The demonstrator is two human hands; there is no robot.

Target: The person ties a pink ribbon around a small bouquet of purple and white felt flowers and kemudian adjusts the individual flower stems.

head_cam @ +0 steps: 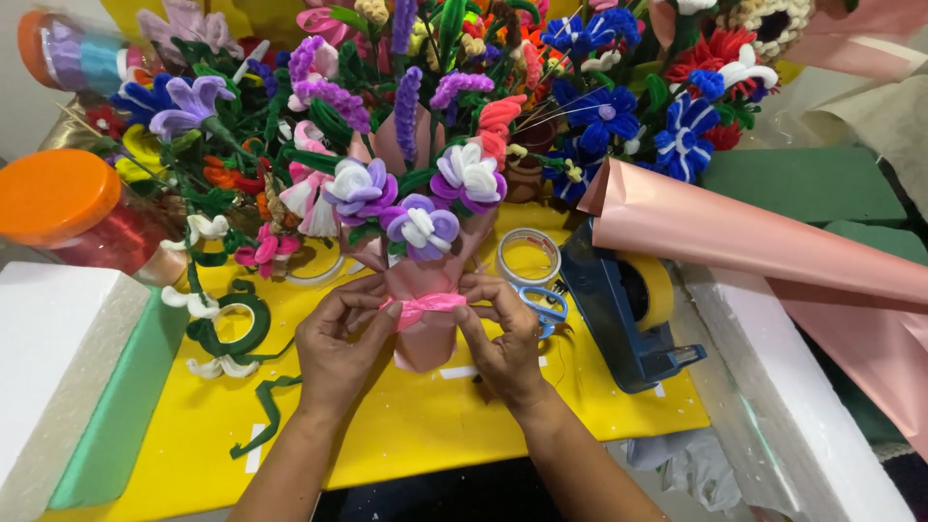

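Both hands are working at the waist of a small bouquet (422, 290) of purple-and-white pipe-cleaner flowers wrapped in pink paper, which is standing upright on the yellow mat (387, 425) directly between them. The left hand (338, 353) is pinching one end of a bright pink ribbon (423, 307) between thumb and forefinger, and the right hand (503, 343) is pinching the other end, fingers curled in close. The ribbon is lying flat across the front of the wrap (whether it already passes round the back cannot be told), so this is judged to be the tying step, with the band drawn snug but no knot showing.

The next move is likely calling for crossing the two ends and pulling evenly, while keeping the paper from crumpling or the bundle from tipping.

Just beyond the right hand, blue-handled scissors (543, 304) and a clear tape roll (529, 257) are lying; further right a blue tape dispenser (619, 309) is sitting under a roll of pink wrapping paper (754, 242). Left of the left hand, a green coil (232, 329) is resting.
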